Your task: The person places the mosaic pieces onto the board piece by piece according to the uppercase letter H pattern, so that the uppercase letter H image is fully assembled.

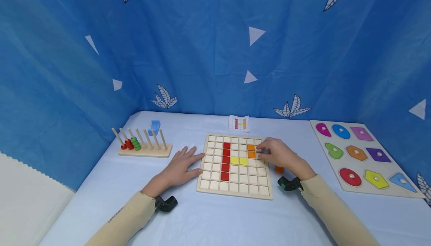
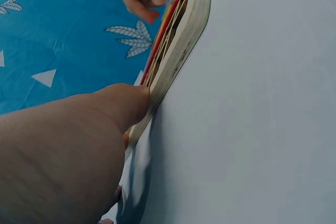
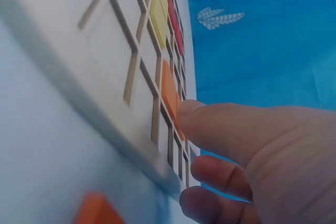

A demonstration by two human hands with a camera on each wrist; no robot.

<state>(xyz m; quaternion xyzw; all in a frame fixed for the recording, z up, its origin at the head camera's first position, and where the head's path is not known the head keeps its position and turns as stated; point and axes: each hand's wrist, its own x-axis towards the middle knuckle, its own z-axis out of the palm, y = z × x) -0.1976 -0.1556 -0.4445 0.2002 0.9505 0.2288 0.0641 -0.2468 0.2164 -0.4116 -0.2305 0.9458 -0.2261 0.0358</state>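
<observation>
A wooden grid board lies on the table. It bears a column of red tiles, two yellow tiles and two orange tiles. My left hand rests with fingers spread on the table, index finger and thumb against the board's left edge. Over the board's right side is my right hand, its thumb and bent fingers apart beside the orange tiles. In the right wrist view the thumb overlaps an orange tile; whether it touches is unclear. I see nothing between those fingers.
Loose orange tiles lie right of the board, partly hidden by the right hand. Behind it is a pattern card. A peg stand with red and green beads and a blue object stand left; a shape puzzle lies right.
</observation>
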